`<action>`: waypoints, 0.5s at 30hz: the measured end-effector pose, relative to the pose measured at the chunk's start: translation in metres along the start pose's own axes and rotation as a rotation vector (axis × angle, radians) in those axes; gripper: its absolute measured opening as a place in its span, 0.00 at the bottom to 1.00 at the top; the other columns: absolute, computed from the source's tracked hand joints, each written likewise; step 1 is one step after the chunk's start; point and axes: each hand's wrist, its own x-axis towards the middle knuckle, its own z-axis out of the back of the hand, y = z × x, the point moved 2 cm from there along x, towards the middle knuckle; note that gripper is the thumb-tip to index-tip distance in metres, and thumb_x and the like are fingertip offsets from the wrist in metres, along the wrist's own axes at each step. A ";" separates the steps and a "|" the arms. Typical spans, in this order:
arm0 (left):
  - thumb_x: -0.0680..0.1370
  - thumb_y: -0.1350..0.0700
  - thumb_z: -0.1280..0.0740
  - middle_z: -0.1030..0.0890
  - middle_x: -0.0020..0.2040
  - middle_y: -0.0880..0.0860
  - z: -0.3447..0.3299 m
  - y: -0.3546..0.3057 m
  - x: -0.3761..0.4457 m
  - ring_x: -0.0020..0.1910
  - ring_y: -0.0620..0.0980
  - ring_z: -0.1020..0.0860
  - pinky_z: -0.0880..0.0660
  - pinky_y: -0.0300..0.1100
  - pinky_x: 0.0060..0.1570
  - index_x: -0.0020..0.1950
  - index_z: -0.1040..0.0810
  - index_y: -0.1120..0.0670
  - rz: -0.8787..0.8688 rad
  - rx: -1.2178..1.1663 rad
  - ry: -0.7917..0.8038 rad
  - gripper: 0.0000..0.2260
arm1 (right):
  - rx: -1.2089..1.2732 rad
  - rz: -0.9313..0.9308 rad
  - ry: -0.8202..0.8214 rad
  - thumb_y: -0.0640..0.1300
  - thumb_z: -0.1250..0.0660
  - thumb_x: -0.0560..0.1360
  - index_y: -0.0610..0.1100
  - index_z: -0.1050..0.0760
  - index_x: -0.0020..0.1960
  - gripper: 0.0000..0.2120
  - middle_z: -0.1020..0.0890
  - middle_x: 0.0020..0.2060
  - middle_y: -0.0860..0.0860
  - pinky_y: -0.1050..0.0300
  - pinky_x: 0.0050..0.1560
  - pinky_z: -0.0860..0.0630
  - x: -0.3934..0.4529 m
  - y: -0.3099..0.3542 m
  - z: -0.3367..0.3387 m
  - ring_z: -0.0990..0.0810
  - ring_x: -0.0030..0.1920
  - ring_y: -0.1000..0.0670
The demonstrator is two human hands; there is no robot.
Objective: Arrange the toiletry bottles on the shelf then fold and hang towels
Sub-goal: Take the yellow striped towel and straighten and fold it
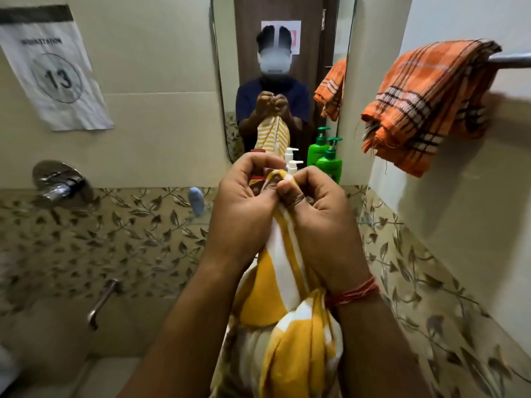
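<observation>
I hold a yellow and white striped towel [283, 285] in the middle of the frame. My left hand [244, 205] and my right hand [319, 214] are both curled tight, side by side, and they pinch the top edge of the cloth between fingers and thumbs. The towel is thin and soft. It hangs down in loose, bunched folds between my arms to the bottom of the frame. A red thread band [355, 293] goes round my right wrist.

An orange checked towel [425, 104] is at the upper right. It is folded and draped over a shiny metal bar [510, 61]. It has dark and pale lines and frayed threads at the edge.

Just above my hands stand the bottles. A green pump bottle [330, 165] is smooth and shiny, and a white pump bottle [293, 165] peeks out beside it. A bit of a red bottle [256, 179] shows behind my left hand. A small blue bottle [196, 201] with a round shape is to the left. I cannot see the shelf under them well.

A tall mirror [330, 38] with round corners is at the top middle, and it shows the bottles and towels again. The wall is smooth, cream tile up high, with a band of brown leaf tiles [135, 225] lower down. A shiny tap handle [59, 183] is at the left. A paper sign [54, 73] with the number 13 is at the upper left.
</observation>
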 end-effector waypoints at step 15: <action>0.75 0.51 0.31 0.18 0.42 0.49 0.049 -0.045 0.010 0.43 0.47 0.18 0.22 0.38 0.41 0.45 0.17 0.49 0.069 -0.194 0.450 0.04 | 0.066 0.159 0.063 0.43 0.38 0.81 0.44 0.23 0.43 0.09 0.22 0.33 0.52 0.62 0.35 0.24 0.022 0.060 -0.005 0.23 0.34 0.56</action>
